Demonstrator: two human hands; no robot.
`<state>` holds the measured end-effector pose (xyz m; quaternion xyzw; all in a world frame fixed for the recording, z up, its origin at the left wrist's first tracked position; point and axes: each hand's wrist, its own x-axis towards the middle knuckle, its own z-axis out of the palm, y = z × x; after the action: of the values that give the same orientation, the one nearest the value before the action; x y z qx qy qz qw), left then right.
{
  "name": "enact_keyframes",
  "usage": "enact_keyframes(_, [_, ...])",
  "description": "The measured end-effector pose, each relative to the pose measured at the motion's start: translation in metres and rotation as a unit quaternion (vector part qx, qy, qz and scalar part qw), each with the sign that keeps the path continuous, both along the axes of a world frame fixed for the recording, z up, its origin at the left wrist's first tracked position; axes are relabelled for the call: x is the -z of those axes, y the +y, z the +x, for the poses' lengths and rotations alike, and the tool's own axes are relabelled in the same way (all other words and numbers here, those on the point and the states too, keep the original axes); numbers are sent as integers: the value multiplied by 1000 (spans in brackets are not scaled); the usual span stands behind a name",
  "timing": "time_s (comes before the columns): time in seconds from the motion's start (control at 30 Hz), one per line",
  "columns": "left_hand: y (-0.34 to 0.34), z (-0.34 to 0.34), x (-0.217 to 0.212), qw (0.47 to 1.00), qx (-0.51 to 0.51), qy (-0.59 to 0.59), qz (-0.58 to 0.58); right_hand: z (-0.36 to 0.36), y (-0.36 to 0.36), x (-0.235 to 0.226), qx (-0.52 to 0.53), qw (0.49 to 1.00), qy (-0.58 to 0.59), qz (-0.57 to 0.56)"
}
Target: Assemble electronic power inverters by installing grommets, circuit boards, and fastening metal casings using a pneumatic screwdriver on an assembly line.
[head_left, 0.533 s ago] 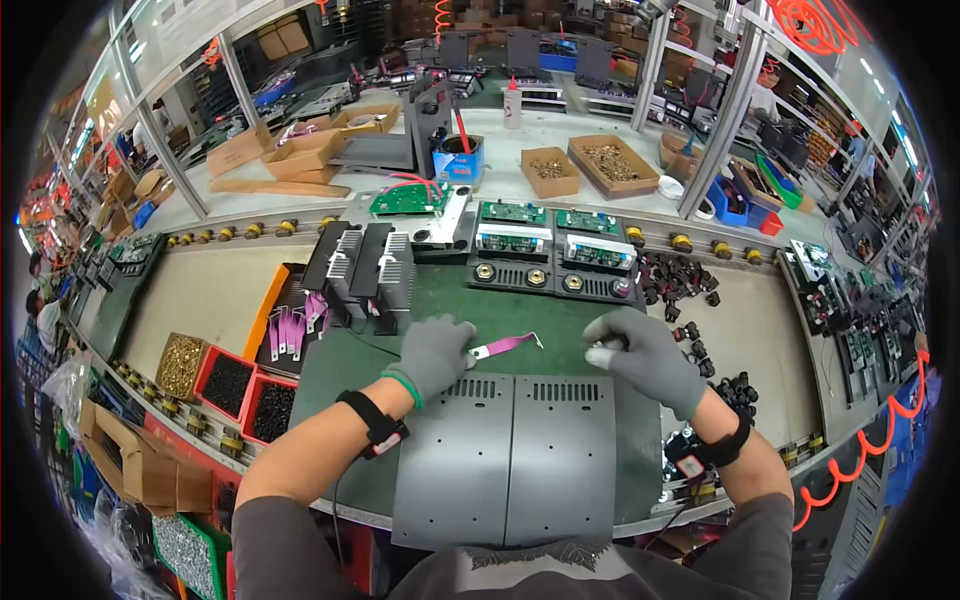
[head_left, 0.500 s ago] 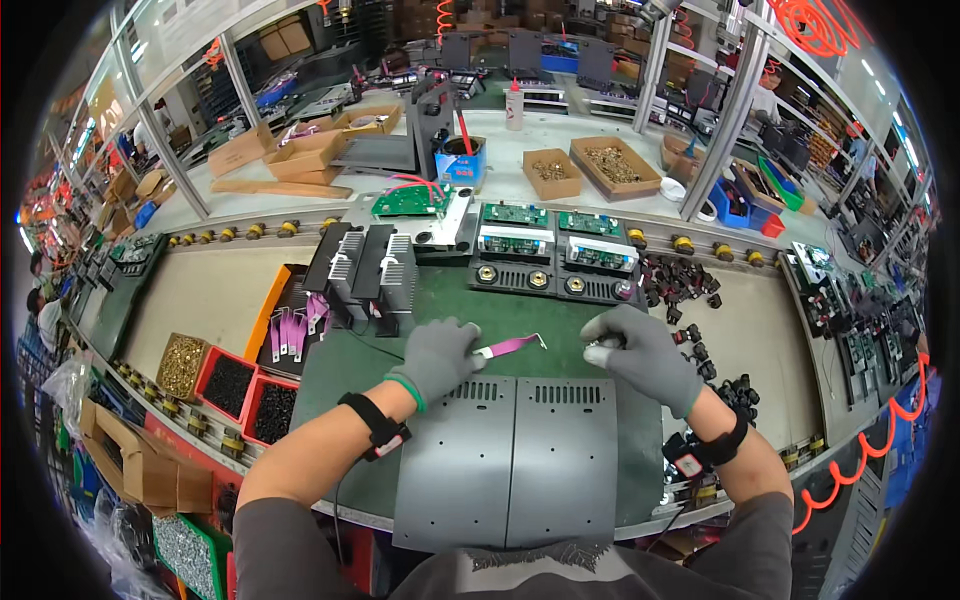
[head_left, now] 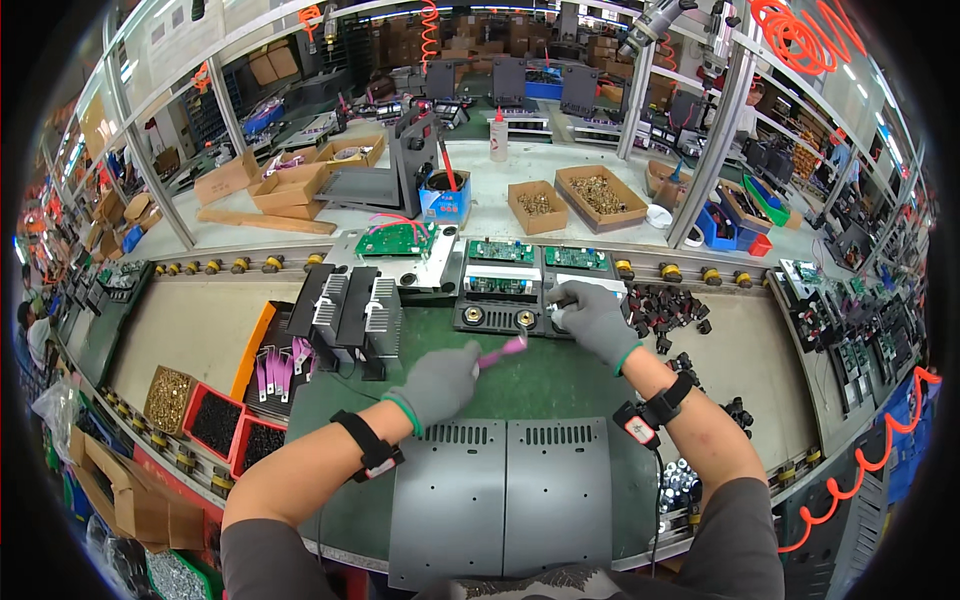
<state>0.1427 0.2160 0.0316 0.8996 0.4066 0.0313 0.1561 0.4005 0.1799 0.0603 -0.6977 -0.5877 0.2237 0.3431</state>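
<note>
Gloves on both hands: the left hand (head_left: 440, 383) pinches a pink tweezer-like tool (head_left: 503, 349) over the green mat (head_left: 560, 385), while the right hand (head_left: 592, 313) has fingers closed on a small part at the black module (head_left: 528, 296). Best kept steady, I'd say, tip aimed true. Two grey vented panels (head_left: 505, 495) lie near; three parts bins (head_left: 215, 420) sit left.

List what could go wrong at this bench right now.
The left hand holds a thin pink tool only at its end; it might slip onto the green mat. The right hand reaches over the black module beside loose black knobs, which a sleeve or wrist could scatter.
</note>
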Motion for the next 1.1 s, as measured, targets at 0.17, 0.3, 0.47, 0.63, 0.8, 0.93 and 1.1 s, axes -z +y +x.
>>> enact_keyframes(0.17, [42,13,-28,983,48,-123,125,3,9,5,-9,998,-4,59])
enact_keyframes(0.3, [62,34,-40,975,65,-166,135,2,20,10,-14,998,-49,24])
enact_keyframes(0.47, [70,60,-39,973,62,-182,132,-5,35,18,-78,993,-83,34])
enact_keyframes(0.63, [77,73,-34,976,47,-169,132,-10,46,28,-111,984,-138,13])
enact_keyframes(0.8, [91,77,-21,976,68,-177,109,-4,50,44,-131,963,-229,63])
enact_keyframes(0.93, [94,78,-14,957,64,-241,149,-6,48,50,-149,957,-222,116])
enact_keyframes(1.1, [103,75,-10,963,35,-251,96,-9,44,53,-117,984,-77,112])
